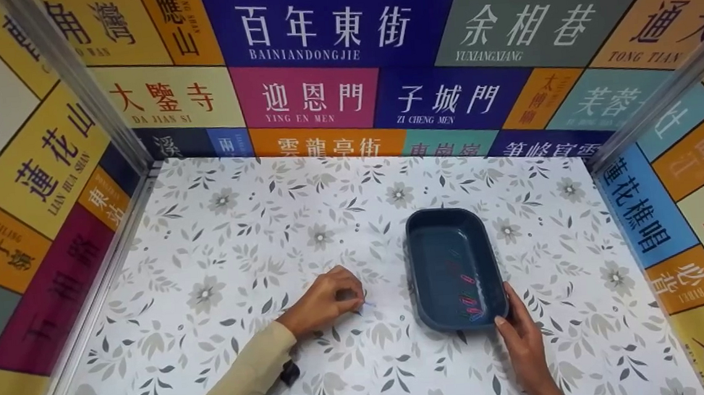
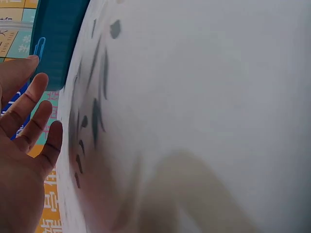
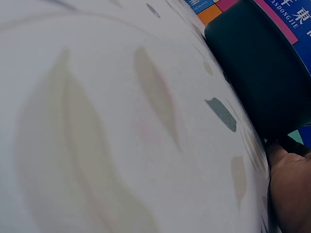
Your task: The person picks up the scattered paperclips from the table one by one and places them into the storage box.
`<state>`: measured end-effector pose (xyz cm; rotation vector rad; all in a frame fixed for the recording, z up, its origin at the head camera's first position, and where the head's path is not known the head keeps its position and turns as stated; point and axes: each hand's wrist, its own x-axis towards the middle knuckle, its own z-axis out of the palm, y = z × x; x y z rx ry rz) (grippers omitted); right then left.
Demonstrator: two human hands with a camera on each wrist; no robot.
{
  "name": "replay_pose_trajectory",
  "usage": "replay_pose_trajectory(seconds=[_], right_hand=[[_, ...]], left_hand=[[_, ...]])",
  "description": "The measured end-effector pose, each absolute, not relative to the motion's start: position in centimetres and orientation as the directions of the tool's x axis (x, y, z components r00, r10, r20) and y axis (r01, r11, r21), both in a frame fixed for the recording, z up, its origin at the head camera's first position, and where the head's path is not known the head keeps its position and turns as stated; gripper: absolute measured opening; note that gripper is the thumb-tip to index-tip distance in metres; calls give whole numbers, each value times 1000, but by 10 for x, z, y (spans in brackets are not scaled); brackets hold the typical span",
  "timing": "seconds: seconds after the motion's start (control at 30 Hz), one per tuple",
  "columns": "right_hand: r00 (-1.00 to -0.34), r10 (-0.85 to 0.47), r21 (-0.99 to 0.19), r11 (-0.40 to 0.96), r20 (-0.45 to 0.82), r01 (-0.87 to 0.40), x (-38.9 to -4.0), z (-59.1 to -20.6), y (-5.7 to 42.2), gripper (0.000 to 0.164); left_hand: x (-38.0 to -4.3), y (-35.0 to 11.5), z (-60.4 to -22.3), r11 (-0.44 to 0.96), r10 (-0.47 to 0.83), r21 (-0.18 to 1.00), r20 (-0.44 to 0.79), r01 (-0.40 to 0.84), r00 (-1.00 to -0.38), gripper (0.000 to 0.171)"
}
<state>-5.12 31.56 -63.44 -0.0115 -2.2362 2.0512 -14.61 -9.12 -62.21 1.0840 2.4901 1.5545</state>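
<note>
My left hand (image 1: 327,299) pinches a blue paper clip (image 2: 41,46) between thumb and forefinger, low over the patterned surface. The other fingers of that hand spread loosely in the left wrist view. To its right stands a dark blue rectangular tray (image 1: 441,278) with rounded corners. Several coloured paper clips (image 1: 471,305), pink, green and blue among them, lie in the tray's near right part. My right hand (image 1: 525,337) grips the tray's near right corner, thumb at the rim and fingers along the outer side. In the right wrist view the tray's outer wall hides most of those fingers.
A white tabletop (image 1: 256,241) with grey flowers and leaves lies under everything. Panels (image 1: 308,95) with coloured blocks and Chinese lettering wall it in at the back, left and right. A small black object (image 1: 289,373) shows beside the left sleeve.
</note>
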Motion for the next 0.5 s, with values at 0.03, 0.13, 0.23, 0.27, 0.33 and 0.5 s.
replay_pose_trajectory(seconds=[0.03,0.13,0.23,0.27,0.33,0.5], right_hand=[[-994,76,-993,91,77,-70,-51,-635,316,66],[-994,70,-992,94,87,-80,-52,-635,316,66],[-993,74,-991,102,95,-87,-52,-636,316,66],[-993,75,-991,102,96,-88,-52,-636,316,66],[-993,73,-991,103,95,-87,-52,-636,316,66],[-994,70,-991,102,88,-81,-52,-635,317,66]], left_hand=[[-147,-90,-621,260,554,793,345,551,-757,8],[-150,-85,-619,240,551,791,366,562,-750,8],[-152,-79,-617,231,557,790,371,568,-743,7],[-153,-78,-616,231,560,790,369,568,-741,6],[-155,-74,-614,229,569,786,371,574,-734,5],[-162,-65,-609,228,595,773,371,592,-713,5]])
